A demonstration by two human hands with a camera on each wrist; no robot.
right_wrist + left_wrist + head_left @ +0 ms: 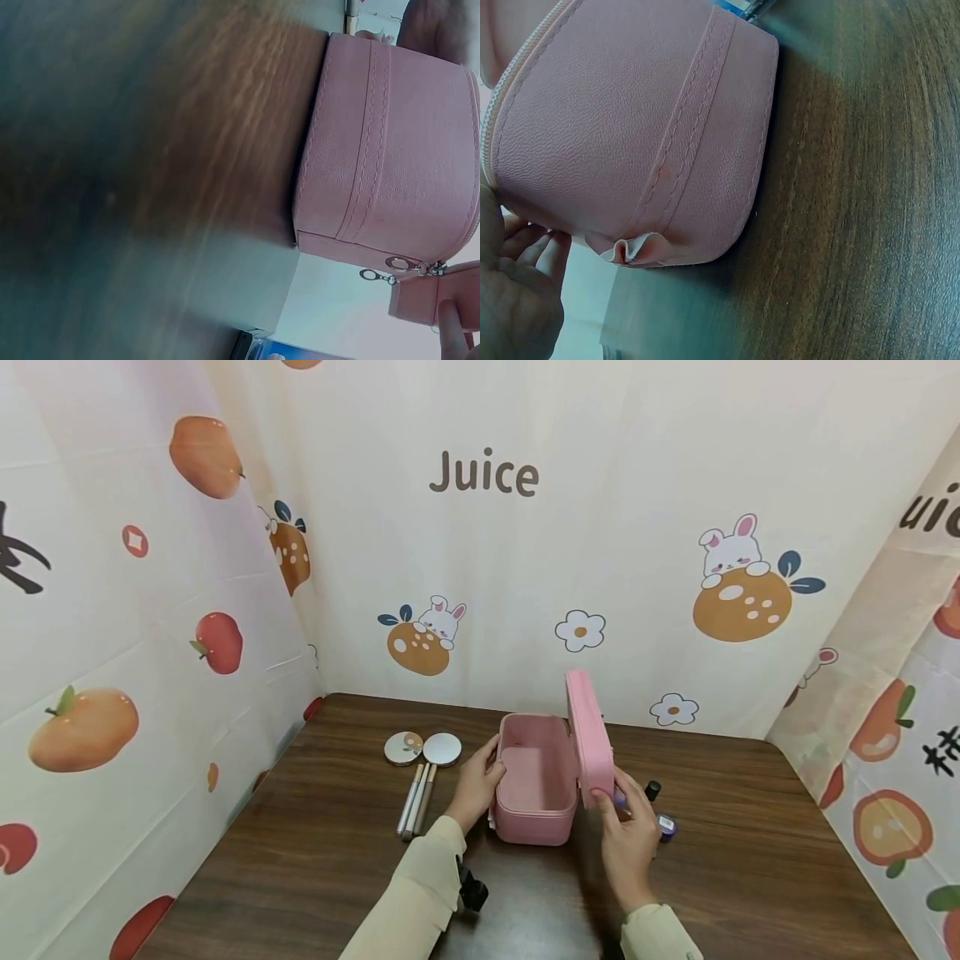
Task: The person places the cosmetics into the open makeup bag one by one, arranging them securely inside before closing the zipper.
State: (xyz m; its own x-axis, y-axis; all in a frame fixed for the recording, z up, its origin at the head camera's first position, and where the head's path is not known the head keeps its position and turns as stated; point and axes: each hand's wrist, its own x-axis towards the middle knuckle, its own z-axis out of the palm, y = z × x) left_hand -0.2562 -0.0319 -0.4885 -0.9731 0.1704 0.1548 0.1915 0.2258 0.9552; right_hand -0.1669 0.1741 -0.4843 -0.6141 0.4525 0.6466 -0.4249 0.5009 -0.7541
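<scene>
A pink makeup case stands upright on the table with its lid raised to the right. Its inside, lined in pink, shows no contents. My left hand grips the case's left wall near the rim; in the left wrist view, its fingers bend against the outside, beside a small fabric tab. With thumb on the front end and fingers behind, my right hand holds the lid. Two zipper pulls hang at the case's corner in the right wrist view.
Left of the case lie two round compacts and several makeup brushes. Behind my right hand are a small black-capped item and a small blue jar. Printed curtains enclose the wooden table at the back and sides.
</scene>
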